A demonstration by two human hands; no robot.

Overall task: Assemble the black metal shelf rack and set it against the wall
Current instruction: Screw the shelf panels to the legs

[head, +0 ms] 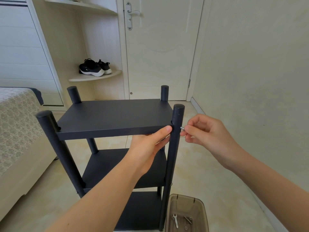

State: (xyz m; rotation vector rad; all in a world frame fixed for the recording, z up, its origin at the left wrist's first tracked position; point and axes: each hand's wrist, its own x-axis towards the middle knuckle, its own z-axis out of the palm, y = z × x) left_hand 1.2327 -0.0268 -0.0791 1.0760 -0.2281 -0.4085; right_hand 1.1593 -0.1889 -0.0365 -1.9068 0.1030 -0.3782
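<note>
A black metal shelf rack (115,118) stands upright on the tiled floor (209,173) in the middle of the frame, with 4 round posts and 3 flat shelves stacked one above another. It is well apart from the cream wall (259,64) on the right of the frame and from the closed door (160,47) at upper centre.

The left hand (148,148) comes up from the lower left and grips the front right corner of the top shelf: the thumb lies on the front edge, the other fingers are curled beneath the panel, just beside the near right post (175,139).

The right hand (205,131), at centre right, pinches a small silver screw (182,128) between thumb and forefinger. The screw's tip touches the outer side of that post at the level of the top shelf; the remaining fingers are loosely curled.

At the bottom of the frame, just right of the post's foot, sits a translucent brown box (200,205) holding a small wrench (175,220) and a few loose bits of hardware.

A bed with a patterned cover (16,118) fills the left edge. A pair of black shoes (93,67) rests on a curved corner shelf (80,78) at upper left.
</note>
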